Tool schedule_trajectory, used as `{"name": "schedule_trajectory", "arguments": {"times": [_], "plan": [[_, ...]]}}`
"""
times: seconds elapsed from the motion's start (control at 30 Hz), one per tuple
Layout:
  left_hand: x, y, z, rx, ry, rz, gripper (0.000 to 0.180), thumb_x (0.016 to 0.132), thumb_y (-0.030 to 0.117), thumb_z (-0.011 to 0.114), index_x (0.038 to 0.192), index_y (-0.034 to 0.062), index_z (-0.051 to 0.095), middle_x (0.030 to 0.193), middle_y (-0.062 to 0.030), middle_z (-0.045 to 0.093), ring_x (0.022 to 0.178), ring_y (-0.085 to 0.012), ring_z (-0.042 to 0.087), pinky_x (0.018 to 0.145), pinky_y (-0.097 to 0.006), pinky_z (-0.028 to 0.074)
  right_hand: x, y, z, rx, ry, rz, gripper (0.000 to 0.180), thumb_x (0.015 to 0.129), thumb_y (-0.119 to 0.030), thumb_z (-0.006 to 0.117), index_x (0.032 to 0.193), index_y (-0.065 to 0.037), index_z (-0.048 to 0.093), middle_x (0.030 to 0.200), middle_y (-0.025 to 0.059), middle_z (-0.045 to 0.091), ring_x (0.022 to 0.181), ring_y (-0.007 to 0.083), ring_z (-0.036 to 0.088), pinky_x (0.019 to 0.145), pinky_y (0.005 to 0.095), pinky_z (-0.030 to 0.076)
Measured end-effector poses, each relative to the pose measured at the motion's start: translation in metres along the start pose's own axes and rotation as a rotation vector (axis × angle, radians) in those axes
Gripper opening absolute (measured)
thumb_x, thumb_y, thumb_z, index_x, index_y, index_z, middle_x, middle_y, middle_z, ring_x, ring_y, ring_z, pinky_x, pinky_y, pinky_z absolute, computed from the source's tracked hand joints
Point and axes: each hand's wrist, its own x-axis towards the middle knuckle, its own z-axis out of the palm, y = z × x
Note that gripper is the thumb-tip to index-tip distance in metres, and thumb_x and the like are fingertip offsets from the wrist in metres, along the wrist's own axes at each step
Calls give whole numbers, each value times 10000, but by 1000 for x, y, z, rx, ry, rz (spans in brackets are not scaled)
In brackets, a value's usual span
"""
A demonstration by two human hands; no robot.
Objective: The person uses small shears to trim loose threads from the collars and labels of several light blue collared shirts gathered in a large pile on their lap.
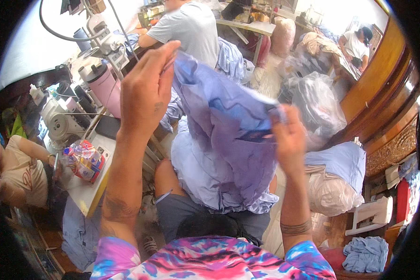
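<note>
A thin blue garment (224,116) hangs stretched in the air in front of me, with a pale edge along its top. My left hand (149,86) is raised high, its fingers pinched on the upper left corner. Lower down, my right hand (289,140) is closed on the right end of that edge, slightly blurred. Dark folds show near the right hand; the garment's exact kind is not clear. Below it, a heap of light blue fabric (189,158) lies across my lap and partly hides my legs.
A sewing machine (60,119) stands on the table at my left, with a pink tumbler (102,86), a phone (108,128) and a colourful plastic packet (85,161). Fabric bundles (333,186) and a clear plastic bag (315,100) lie at right. Other people work around.
</note>
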Motion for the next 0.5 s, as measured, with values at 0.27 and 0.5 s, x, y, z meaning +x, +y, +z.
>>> {"name": "schedule_trajectory", "arguments": {"times": [0.27,0.5], "plan": [[-56,-39,15,0,-292,-223,208,1038,140,574,1106,-26,679,1072,-200,711,993,-394,702,850,-444,547,-44,97,24,76,-425,286,366,1052,-385,620,940,-37,634,738,-16,574,693,102,517,620,299,430],[-60,-32,24,-173,-341,-326,284,1089,240,540,1089,-23,646,933,-198,716,864,-389,694,803,-422,534,-123,94,70,-566,-540,-206,476,918,-424,749,1196,-64,606,953,137,690,886,374,696,792,478,545]]}}
